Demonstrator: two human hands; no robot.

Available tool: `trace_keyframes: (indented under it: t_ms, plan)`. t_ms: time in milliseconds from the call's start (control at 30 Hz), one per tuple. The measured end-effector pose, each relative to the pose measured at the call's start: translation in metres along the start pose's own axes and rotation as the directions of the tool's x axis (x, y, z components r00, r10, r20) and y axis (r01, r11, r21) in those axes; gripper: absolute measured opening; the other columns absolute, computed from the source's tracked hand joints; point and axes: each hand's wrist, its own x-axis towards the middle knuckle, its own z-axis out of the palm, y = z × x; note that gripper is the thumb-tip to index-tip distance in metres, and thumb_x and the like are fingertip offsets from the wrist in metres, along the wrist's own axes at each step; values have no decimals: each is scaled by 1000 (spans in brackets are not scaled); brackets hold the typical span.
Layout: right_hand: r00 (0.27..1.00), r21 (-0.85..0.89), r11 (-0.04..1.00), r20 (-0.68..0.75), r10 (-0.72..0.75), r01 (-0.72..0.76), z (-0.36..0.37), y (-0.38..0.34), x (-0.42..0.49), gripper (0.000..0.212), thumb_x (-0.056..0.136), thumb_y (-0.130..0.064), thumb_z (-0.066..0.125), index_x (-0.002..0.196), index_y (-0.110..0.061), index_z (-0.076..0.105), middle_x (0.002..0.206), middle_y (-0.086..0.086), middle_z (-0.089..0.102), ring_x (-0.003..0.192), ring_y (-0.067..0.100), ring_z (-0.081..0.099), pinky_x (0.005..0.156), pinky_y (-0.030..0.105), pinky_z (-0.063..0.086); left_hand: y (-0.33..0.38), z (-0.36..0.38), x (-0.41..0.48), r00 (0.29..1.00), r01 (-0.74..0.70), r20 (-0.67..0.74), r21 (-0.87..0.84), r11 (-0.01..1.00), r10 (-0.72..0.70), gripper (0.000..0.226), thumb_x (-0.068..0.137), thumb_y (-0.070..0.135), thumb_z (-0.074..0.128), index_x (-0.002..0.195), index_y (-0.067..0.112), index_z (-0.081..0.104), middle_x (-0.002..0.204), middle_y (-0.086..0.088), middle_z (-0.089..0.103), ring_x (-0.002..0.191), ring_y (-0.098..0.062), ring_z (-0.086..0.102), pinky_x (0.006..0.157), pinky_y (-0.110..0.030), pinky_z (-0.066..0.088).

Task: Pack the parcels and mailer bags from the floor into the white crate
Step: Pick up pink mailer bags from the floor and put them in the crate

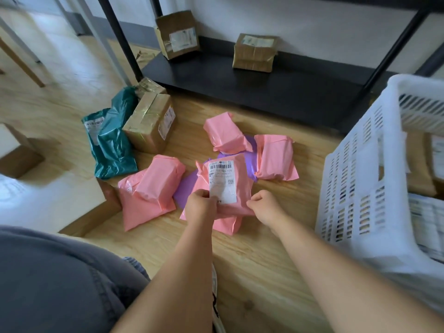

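A pink mailer bag with a white barcode label (222,181) is lifted a little off the wooden floor. My left hand (200,204) pinches its lower left edge and my right hand (264,205) grips its lower right edge. Under it lie another pink bag (229,223) and a purple mailer (186,189). Three more pink bags lie around: left (150,191), far (224,133) and right (276,157). Two green mailer bags (111,140) and a taped cardboard parcel (151,121) sit further left. The white slatted crate (365,169) stands at the right with parcels inside.
A black low shelf (252,85) runs along the back and carries two cardboard boxes (177,34) (254,52). A brown box (16,155) stands at the far left. My knee in grey trousers (60,280) fills the lower left.
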Motion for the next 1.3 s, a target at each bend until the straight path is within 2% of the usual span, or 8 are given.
trace_keyframes:
  t_ms: [167,233,333,500,700,833,1067,1300]
  plan:
    - [995,-130,990,-76,-68,58,-26,-13,-22,24,88,-19,61,69,-16,47,68,3,51,73,22,48,56,28,32,26,-4,-24,997,-76,-6,-131,988,76,10,74,7,66,79,16,65,76,-1,67,75,-24,63,73,-33,52]
    - [992,-167,984,-97,-82,65,-34,-18,-30,15,90,-28,62,92,-15,55,92,5,61,85,25,57,66,27,37,37,-5,-39,995,-95,2,-178,979,97,11,72,6,67,74,17,64,71,2,65,69,-20,60,71,-32,52]
    - [973,-228,970,-193,-129,83,-50,-24,-44,45,87,-41,64,122,-15,53,120,5,60,107,27,61,76,31,43,56,-9,-63,986,-142,53,-251,958,160,17,71,3,69,66,16,59,67,0,65,63,-20,60,66,-34,54]
    - [903,-239,963,-374,-213,128,-73,-26,-60,16,85,-36,65,88,-24,55,100,3,66,90,27,62,71,32,49,84,-18,-91,966,-211,74,-324,922,247,18,71,0,71,71,10,57,73,-14,68,60,-25,62,59,-39,58]
    - [829,-261,942,-463,-315,213,-99,-29,-78,21,89,-20,60,68,-22,56,97,4,65,88,25,59,60,27,41,102,-26,-124,953,-261,44,-377,889,298,19,64,8,77,68,13,59,71,-10,70,66,-31,69,66,-50,59]
    - [745,-362,897,-518,-420,254,-125,-31,-100,19,87,-14,58,69,-17,60,105,5,56,105,23,50,71,31,46,114,-20,-145,942,-282,42,-440,853,333,13,80,3,71,74,8,62,79,-12,72,65,-31,68,61,-44,60]
    - [697,-428,846,-498,-515,320,-185,-26,-140,14,86,-23,64,76,-14,60,90,-1,60,79,16,56,61,27,42,145,-7,-181,889,-350,104,-474,808,446,9,88,8,65,95,4,69,79,-10,70,53,-12,62,48,-21,50]
    - [638,-434,837,-550,-538,333,-256,-17,-174,9,80,-16,71,77,-14,63,75,-4,63,73,15,61,64,31,50,183,22,-223,819,-451,150,-429,783,554,4,83,9,71,81,12,70,79,-7,72,68,-19,67,65,-30,59]
